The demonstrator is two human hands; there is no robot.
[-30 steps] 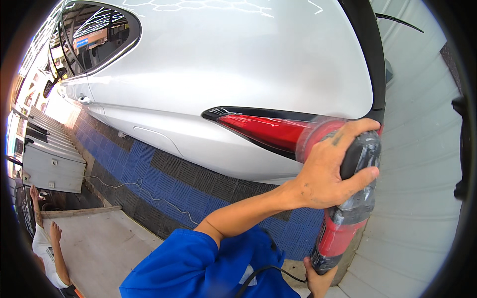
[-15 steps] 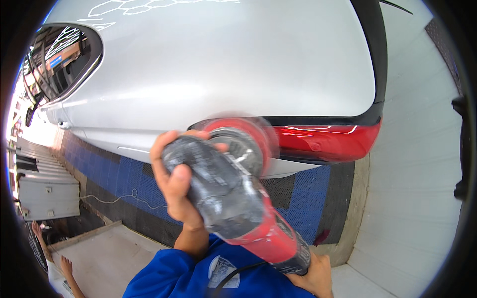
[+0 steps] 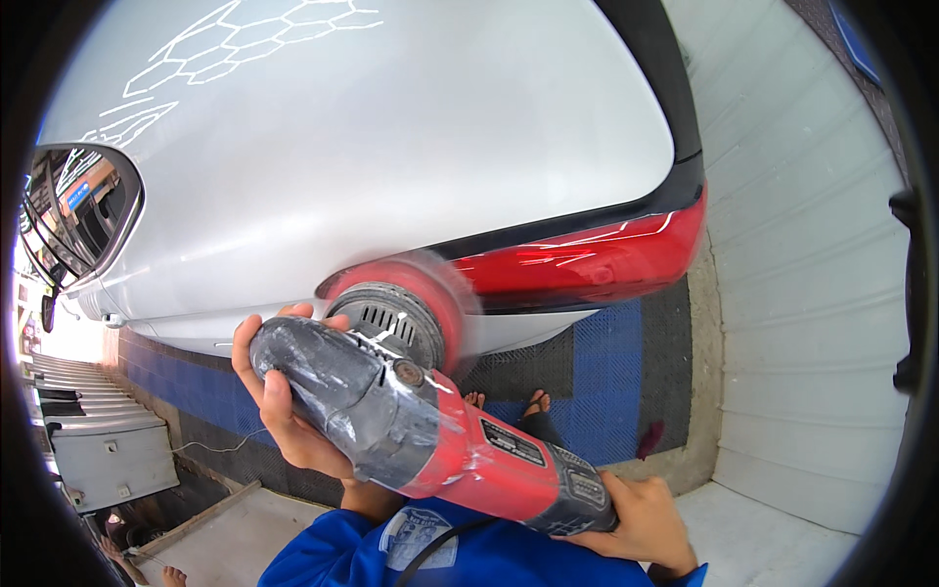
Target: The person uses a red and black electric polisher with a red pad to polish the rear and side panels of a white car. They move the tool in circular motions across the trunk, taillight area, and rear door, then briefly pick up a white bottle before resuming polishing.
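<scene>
A red and black power polisher (image 3: 479, 455) slants across my front. My left hand (image 3: 289, 416) grips its dark, white-smeared head, with the fingers curled over the far side and the thumb on top. My right hand (image 3: 641, 519) is closed around the black rear end of the handle. The round red pad (image 3: 445, 298), blurred as if spinning, lies against the left end of a red tail light (image 3: 587, 259). That light is set in the rear of a silver car (image 3: 391, 147). The machine's head hides part of the pad and the car side below it.
A black power cord (image 3: 440, 553) runs over my blue shirt. Blue and black floor tiles (image 3: 606, 391) lie under the car. A pale ribbed wall covering (image 3: 802, 323) stands at the right. A metal cabinet (image 3: 112, 465) is at the left, and another person's feet (image 3: 171, 575) show at lower left.
My view has shifted, so the car sits farther left. The polisher has moved left and slightly nearer, its pad still at the tail light's left end. Both hands keep their hold.
</scene>
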